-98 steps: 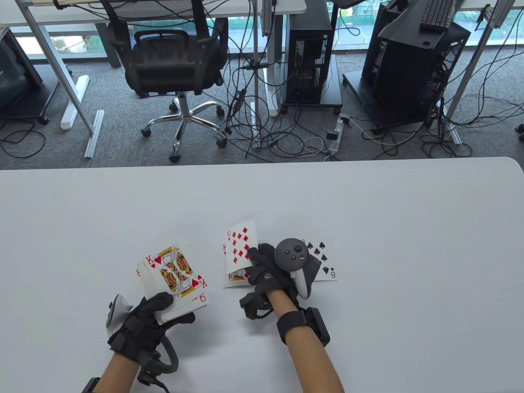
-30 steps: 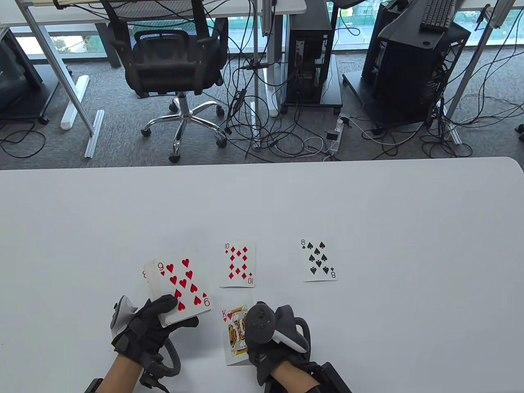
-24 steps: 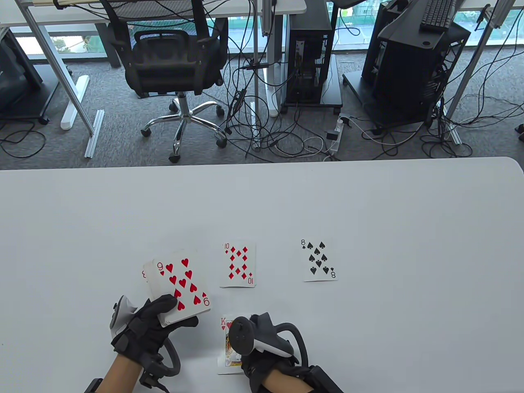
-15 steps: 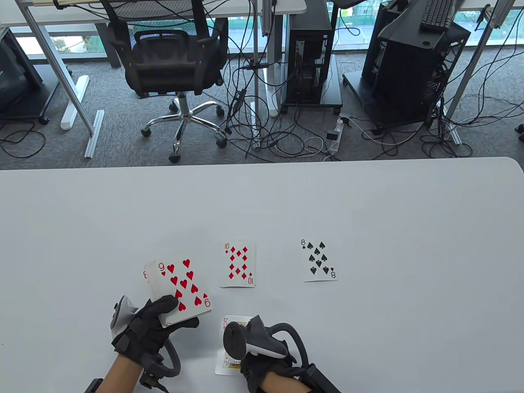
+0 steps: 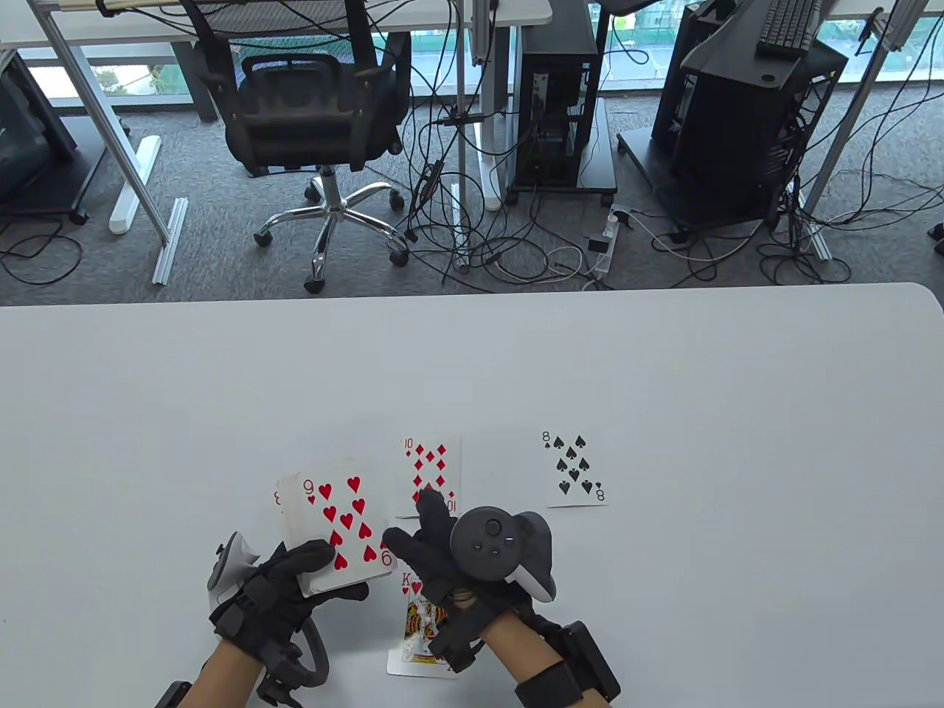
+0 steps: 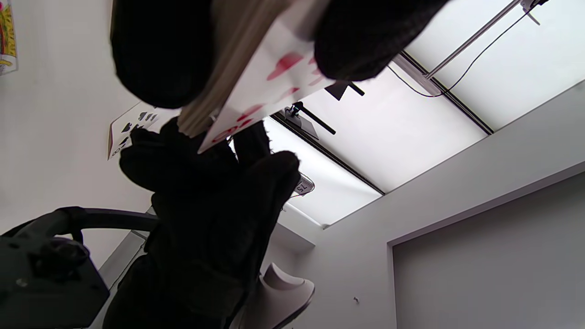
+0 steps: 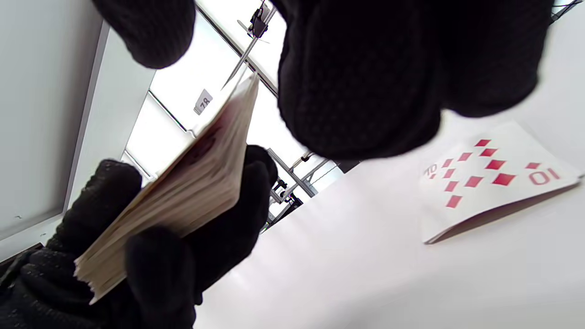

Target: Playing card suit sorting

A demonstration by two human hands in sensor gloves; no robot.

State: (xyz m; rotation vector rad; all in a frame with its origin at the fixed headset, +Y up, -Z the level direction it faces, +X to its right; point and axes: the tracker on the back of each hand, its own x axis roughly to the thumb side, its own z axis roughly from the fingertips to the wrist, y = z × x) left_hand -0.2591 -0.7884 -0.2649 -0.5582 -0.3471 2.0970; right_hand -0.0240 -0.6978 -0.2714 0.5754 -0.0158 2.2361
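The left hand (image 5: 284,590) grips the deck (image 5: 341,532) near the table's (image 5: 664,369) front edge, thumb across the top card (a nine of hearts). The right hand (image 5: 442,560) hovers just beside the deck, fingers spread and holding nothing. Under its wrist lies the king of hearts (image 5: 414,634). Further from the front edge lie the ten of diamonds (image 5: 430,461) and, apart to the right, the eight of spades (image 5: 575,470).

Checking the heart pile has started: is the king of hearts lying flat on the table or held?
Flat, face up: the king of hearts lies on the table, partly under the right hand, whose fingers reach past it.
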